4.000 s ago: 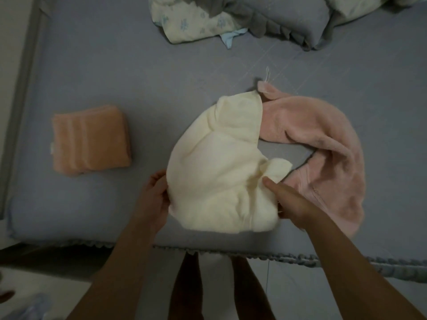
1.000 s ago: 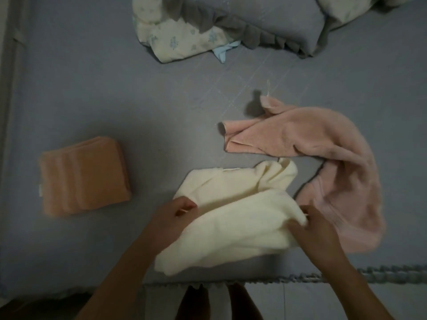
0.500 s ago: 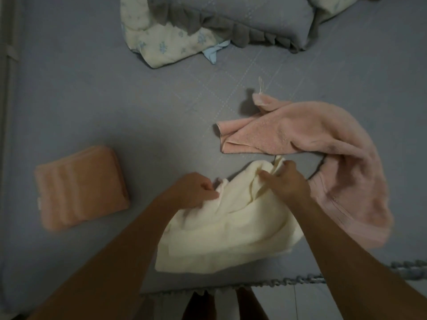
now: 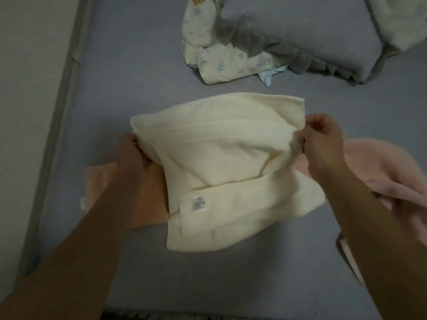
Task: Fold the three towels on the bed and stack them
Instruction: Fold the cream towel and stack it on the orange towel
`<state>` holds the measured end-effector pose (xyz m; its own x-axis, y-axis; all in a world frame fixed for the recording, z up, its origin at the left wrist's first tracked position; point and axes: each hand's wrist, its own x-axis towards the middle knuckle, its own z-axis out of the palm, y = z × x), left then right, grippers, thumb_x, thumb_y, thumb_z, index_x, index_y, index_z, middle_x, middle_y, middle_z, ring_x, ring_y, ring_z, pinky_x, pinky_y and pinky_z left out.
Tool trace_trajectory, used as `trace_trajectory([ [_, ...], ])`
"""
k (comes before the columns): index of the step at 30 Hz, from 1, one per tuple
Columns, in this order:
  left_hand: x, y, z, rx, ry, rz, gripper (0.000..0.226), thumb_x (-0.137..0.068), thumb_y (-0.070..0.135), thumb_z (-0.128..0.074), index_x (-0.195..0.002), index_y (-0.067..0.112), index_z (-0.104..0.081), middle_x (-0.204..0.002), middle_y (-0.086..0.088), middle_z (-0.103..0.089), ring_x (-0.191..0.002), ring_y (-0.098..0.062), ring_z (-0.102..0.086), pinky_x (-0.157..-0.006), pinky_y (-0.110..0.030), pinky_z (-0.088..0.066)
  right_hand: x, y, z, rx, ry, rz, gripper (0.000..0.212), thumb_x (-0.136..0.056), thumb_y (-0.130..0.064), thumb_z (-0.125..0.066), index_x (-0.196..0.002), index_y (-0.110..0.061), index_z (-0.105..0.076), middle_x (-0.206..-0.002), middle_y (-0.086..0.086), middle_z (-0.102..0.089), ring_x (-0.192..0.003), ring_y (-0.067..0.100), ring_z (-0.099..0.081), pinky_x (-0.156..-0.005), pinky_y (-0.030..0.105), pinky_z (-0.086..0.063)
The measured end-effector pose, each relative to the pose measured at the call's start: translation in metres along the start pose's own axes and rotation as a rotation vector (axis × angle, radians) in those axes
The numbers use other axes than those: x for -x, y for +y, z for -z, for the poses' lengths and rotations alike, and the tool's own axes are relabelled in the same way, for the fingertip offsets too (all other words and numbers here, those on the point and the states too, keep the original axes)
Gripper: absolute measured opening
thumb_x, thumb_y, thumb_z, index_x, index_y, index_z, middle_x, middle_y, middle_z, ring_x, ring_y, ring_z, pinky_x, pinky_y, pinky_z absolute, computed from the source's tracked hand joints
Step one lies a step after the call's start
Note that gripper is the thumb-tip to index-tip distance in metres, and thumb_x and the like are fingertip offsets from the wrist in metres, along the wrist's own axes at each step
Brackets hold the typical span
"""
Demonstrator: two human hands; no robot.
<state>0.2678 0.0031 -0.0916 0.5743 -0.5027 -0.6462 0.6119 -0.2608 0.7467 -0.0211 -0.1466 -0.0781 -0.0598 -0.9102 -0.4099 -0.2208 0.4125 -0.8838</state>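
A cream towel (image 4: 226,162) is held up over the middle of the bed, spread between both hands, with a white label on its lower fold. My left hand (image 4: 132,152) grips its left edge and my right hand (image 4: 322,140) pinches its right edge. Behind my left forearm lies the folded orange towel (image 4: 147,195), partly covered by the cream towel. The pink towel (image 4: 381,172) lies crumpled at the right, partly hidden behind my right arm.
The grey-blue bed sheet (image 4: 138,77) covers the whole surface. A grey frilled pillow (image 4: 312,35) and a floral cloth (image 4: 219,58) lie at the far side. The bed's left edge (image 4: 62,93) runs along a pale wall.
The cream towel went from a bunched heap on the sheet to being lifted and spread wide between both hands. My hands moved apart, and the view shifted so the orange towel is closer.
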Motion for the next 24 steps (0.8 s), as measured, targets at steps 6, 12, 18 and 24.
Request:
trace_trajectory([
  [6,-0.066,-0.006,0.004,-0.998,0.047,-0.213,0.038,-0.088,0.016,-0.062,-0.124,0.005,-0.057,-0.118,-0.015,-0.065,-0.110,-0.033,-0.061,-0.091,-0.038,-0.049,-0.024,0.018,-0.028,0.467,-0.200,-0.166,0.044,-0.088,-0.012,-0.063,-0.129,-0.014,-0.048,-0.101,0.005,-0.061,-0.081,0.024,-0.066,-0.062,0.041,-0.060],
  [12,-0.108,0.015,-0.017,-0.823,0.185,-0.304,0.046,-0.077,-0.007,-0.043,-0.119,-0.002,-0.059,-0.118,-0.022,-0.064,-0.111,-0.031,-0.061,-0.086,-0.037,-0.049,-0.008,0.043,-0.040,0.963,-0.211,0.311,0.026,-0.085,-0.019,-0.063,-0.109,-0.011,-0.062,-0.101,0.011,-0.065,-0.091,0.031,-0.062,-0.080,0.041,-0.051],
  [18,-0.040,-0.037,-0.017,-1.068,0.057,-0.732,0.052,-0.073,-0.007,-0.054,-0.121,0.013,-0.059,-0.119,-0.014,-0.057,-0.109,-0.032,-0.056,-0.101,-0.037,-0.041,0.029,0.078,0.015,0.989,-0.019,0.270,0.031,-0.080,-0.032,-0.067,-0.104,-0.013,-0.063,-0.102,0.011,-0.064,-0.093,0.031,-0.057,-0.082,0.041,-0.047],
  [24,0.020,-0.105,0.003,-1.684,-0.393,-0.319,0.051,-0.076,0.059,-0.063,-0.120,0.037,-0.051,-0.128,0.008,-0.044,-0.116,-0.015,-0.050,-0.098,-0.038,-0.031,0.038,0.095,0.038,0.922,-0.179,0.020,0.055,-0.083,-0.052,-0.062,-0.130,-0.025,-0.052,-0.118,0.001,-0.067,-0.105,0.029,-0.063,-0.081,0.036,-0.046],
])
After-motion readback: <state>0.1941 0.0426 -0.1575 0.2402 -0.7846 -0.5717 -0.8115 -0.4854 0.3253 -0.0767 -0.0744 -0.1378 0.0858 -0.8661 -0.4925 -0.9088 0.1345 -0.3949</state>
